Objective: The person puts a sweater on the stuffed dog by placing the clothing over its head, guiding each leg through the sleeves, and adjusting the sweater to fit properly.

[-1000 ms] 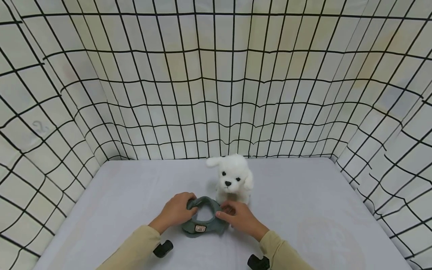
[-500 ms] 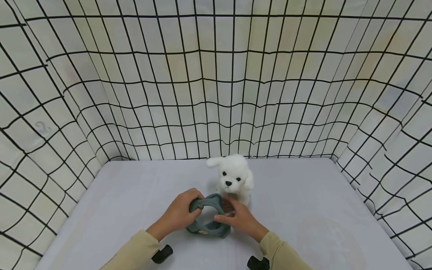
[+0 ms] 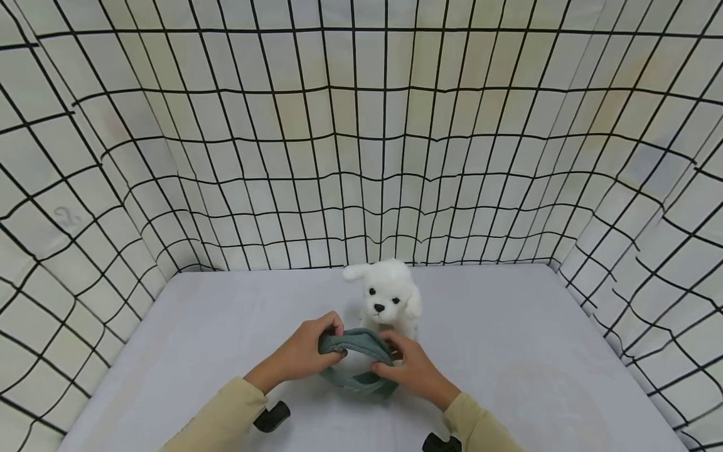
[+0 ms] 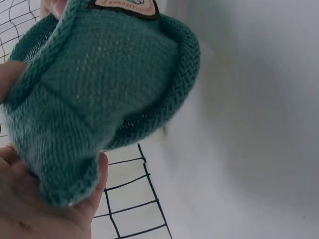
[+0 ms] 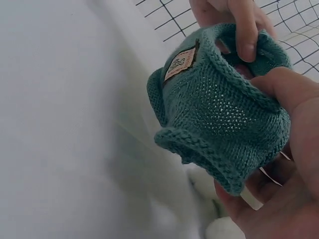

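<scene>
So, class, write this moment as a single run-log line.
left hand: grips knitted green garment | right hand: grips its other side, opening stretched | white plush dog: upright just behind | surface: grey table

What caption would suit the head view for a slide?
Both hands, left hand and right hand, hold a green knitted garment before a white plush dog.

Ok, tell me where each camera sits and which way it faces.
Head: worn on the head, looking forward and down at the table, toy dog, both hands and sleeves.
Left wrist: under the left hand, looking up at the green knit garment.
Right wrist: beside the right hand, facing the garment's label.
All three views share the garment, gripped by both hands.
</scene>
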`<state>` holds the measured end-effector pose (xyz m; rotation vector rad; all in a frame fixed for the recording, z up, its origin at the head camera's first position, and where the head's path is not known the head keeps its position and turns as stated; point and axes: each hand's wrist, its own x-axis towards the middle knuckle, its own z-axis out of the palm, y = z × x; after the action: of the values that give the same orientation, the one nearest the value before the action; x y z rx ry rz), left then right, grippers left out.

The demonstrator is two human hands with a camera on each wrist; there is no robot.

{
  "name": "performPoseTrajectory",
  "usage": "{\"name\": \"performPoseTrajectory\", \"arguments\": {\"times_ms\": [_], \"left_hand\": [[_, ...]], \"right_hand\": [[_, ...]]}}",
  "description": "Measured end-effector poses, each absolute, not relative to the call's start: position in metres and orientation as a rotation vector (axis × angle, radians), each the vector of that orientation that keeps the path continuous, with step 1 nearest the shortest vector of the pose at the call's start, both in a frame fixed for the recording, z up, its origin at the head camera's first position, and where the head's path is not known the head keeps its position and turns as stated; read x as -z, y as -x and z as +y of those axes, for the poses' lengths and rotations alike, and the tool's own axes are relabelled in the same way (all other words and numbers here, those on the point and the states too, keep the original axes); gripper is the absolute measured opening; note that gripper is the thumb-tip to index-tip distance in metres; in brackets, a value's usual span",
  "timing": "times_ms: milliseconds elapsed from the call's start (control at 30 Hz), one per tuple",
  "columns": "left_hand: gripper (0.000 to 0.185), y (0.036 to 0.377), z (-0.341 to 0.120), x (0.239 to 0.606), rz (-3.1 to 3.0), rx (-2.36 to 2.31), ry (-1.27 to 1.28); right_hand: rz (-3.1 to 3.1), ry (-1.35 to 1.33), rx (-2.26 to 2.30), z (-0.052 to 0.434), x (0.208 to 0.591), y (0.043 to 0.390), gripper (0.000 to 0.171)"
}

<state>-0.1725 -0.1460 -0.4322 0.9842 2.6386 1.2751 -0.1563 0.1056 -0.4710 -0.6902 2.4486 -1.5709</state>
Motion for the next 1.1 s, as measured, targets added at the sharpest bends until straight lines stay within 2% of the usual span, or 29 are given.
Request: {"name": "performPoseTrajectory", "arguments": {"times_ms": [100,333,733,967,1100], "left_hand": [[0.026,0.176,-0.146,0.430,2.591,-1.295,-1.021],[0.030,0.181,-0.145,0.422,2.552,-1.275,-1.061],[0.025,0.189,-0.132,0.411,2.582,-1.306,-1.150],[0.042,0.193,-0.129,0.408,2.622,-1.294,-1.106],[0.043,0.195,-0.129,0.407,2.670,-1.283,-1.099]], "right_hand": [[2.468,0.686,1.591,0.113,0.468,0.154,0.035],[2.504,0.675,1.604,0.124,0.458,0.151,0.032],[2.709,0.687,1.671,0.136,0.443,0.147,0.025],[2.839,0.825,1.702,0.137,0.442,0.152,0.023],[2.945,0.911,1.684,0.134,0.439,0.154,0.026]]}}
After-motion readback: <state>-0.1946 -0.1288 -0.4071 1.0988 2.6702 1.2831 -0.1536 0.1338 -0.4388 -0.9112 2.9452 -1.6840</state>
